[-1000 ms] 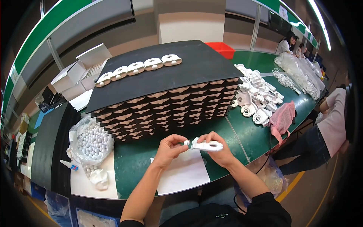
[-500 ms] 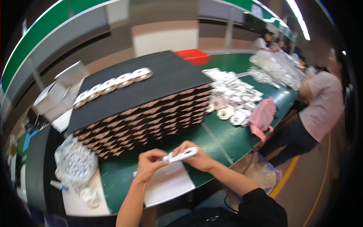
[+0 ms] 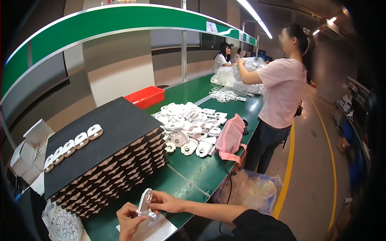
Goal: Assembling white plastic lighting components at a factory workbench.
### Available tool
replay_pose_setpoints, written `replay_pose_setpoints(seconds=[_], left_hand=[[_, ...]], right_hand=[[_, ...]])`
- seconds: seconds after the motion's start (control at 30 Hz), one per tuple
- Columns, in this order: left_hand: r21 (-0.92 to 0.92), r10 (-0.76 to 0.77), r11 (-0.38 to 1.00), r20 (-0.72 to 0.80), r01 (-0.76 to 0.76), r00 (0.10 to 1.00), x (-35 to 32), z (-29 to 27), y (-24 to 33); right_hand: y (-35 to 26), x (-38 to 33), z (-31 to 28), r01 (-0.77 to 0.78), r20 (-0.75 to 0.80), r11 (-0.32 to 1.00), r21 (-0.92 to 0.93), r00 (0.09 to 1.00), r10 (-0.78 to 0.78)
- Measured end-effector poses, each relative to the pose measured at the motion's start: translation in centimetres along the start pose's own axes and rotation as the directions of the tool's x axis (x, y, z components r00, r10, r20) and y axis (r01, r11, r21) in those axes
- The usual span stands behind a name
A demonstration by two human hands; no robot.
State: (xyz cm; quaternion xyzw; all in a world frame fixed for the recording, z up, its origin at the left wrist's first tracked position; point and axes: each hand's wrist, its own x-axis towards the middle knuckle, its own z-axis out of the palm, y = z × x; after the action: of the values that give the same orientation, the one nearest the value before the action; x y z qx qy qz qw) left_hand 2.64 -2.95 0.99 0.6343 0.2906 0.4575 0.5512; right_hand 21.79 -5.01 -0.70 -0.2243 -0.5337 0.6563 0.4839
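Note:
Both my hands hold one white plastic part (image 3: 144,202) upright at the bottom of the head view, over a white sheet (image 3: 155,229) on the green bench. My left hand (image 3: 129,219) grips its lower end from below. My right hand (image 3: 165,201) pinches its right side. Just beyond them stands a stack of black trays (image 3: 112,158). A row of several finished white parts (image 3: 74,144) lies on its top tray. A heap of loose white parts (image 3: 189,126) lies further right on the bench.
A pink mesh bag (image 3: 230,138) hangs over the bench edge. A red bin (image 3: 144,97) sits behind the trays. A person in a pink shirt (image 3: 281,92) handles clear bags at the bench. A bag of small white pieces (image 3: 66,223) lies lower left.
The view has swung up and to the right, bringing the standing person and the aisle into sight. The white part has turned from lying flat between my hands to standing upright.

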Motion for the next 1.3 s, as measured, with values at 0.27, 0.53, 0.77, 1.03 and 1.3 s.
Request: replay_pose_setpoints(seconds=[0.27,0.53,0.77,1.03,1.3], left_hand=[[-0.177,0.065,0.98,-0.157,-0.093,0.985,1.0,-0.9,-0.3],[-0.321,-0.123,0.947,-0.317,0.016,0.94,0.8,-1.0,0.8],[-0.28,-0.147,0.958,-0.321,0.055,0.935,1.0,-0.8,0.8],[-0.301,-0.161,0.952,-0.341,0.055,0.926,1.2,-1.0,1.0],[-0.319,-0.153,0.945,-0.257,0.066,0.954,0.9,-1.9,-0.2]], right_hand=[[-7.3,-0.2,0.0,0.319,-0.356,0.844,-0.431,0.799,-0.484],[-14.6,-4.4,1.6,0.546,-0.118,0.27,-0.793,0.297,-0.947],[-17.1,-5.0,7.9,0.831,0.551,-0.352,-0.431,-0.066,-0.832],[-20.0,-5.3,10.6,0.626,0.53,-0.406,-0.666,0.014,-0.848],[-21.0,-6.3,11.5,0.563,0.536,-0.359,-0.744,0.182,-0.825]])
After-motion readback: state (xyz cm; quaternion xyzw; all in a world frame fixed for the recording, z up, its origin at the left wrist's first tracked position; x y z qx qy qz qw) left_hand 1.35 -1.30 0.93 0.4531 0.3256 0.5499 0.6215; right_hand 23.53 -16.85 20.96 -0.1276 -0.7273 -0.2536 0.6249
